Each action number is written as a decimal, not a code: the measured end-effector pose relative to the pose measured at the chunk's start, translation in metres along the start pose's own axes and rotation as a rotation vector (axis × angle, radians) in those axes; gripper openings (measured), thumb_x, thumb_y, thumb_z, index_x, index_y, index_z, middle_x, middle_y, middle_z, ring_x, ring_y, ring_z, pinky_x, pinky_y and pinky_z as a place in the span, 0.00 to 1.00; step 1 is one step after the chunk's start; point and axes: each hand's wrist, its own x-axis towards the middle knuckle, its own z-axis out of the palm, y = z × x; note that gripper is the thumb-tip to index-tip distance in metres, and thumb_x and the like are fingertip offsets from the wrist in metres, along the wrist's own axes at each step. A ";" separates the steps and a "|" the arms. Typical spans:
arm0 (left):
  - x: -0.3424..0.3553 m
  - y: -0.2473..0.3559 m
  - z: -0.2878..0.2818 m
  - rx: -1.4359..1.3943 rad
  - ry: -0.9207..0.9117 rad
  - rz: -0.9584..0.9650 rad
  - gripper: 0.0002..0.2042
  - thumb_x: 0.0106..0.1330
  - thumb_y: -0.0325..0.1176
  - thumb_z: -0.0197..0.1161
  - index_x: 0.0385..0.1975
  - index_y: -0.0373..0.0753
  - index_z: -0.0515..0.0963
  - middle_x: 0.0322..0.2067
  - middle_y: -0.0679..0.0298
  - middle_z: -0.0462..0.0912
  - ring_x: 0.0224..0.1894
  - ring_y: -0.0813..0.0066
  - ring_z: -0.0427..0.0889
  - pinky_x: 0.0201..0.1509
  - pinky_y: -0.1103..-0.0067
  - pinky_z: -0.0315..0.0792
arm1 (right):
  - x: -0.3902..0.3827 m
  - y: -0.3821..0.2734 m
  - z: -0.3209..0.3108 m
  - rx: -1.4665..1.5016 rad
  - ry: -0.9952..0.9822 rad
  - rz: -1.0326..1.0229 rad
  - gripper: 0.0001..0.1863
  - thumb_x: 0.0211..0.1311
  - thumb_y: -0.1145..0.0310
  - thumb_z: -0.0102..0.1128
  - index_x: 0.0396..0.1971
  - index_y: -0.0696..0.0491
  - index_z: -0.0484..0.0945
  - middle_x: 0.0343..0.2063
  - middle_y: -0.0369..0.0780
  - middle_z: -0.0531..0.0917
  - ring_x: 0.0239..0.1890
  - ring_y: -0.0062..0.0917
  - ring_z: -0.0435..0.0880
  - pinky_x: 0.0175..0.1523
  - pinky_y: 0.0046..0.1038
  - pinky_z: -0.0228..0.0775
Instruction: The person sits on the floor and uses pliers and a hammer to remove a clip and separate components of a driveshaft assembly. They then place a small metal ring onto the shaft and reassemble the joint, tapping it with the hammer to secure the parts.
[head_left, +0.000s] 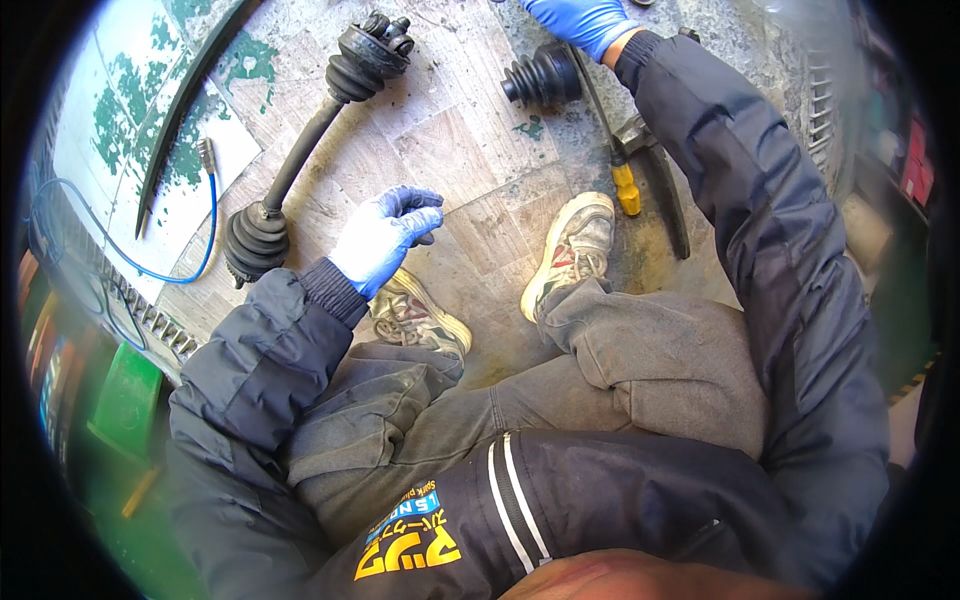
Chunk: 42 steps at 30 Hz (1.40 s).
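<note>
Left hand (385, 240), one: blue glove, fingers half curled with a narrow gap, nothing visible in the grip; held above the left shoe (415, 312).

Right hand (578, 22), one: blue glove, cut by the upper edge; its grip cannot be told.

Axle shaft (303, 152), one: rusty bar, black ribbed boot at each end; lies slantwise on the floor (450, 150), lower end near the left hand.

Loose rubber boot (538, 78), one: black, ribbed; on the floor just beside the right hand, contact unclear.

Yellow-handled tool (626, 188), one: long metal shank reaching up toward the right hand.

Hammer (665, 190), one: dark handle; beside the yellow-handled tool.

Hose (212, 225), one: blue, metal end fitting; left of the axle shaft.
</note>
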 end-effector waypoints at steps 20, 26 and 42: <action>0.003 0.005 -0.024 -0.019 0.157 0.181 0.14 0.74 0.30 0.67 0.54 0.30 0.82 0.42 0.63 0.86 0.41 0.77 0.83 0.50 0.78 0.79 | -0.021 -0.001 -0.047 0.252 -0.082 0.088 0.18 0.69 0.61 0.62 0.53 0.51 0.88 0.47 0.44 0.91 0.47 0.33 0.89 0.55 0.36 0.80; 0.024 0.017 -0.063 0.211 0.523 0.596 0.18 0.72 0.26 0.68 0.60 0.35 0.79 0.46 0.64 0.85 0.48 0.76 0.84 0.60 0.77 0.78 | -0.048 0.037 -0.065 -0.075 -0.002 -0.065 0.16 0.67 0.55 0.63 0.46 0.46 0.91 0.44 0.40 0.91 0.43 0.37 0.89 0.53 0.39 0.80; 0.056 0.025 -0.096 0.887 0.737 0.370 0.24 0.70 0.47 0.69 0.59 0.39 0.80 0.43 0.49 0.88 0.47 0.50 0.88 0.54 0.64 0.79 | -0.071 0.065 -0.023 0.157 -0.092 -0.021 0.14 0.70 0.63 0.62 0.47 0.53 0.90 0.45 0.45 0.90 0.50 0.40 0.88 0.58 0.38 0.78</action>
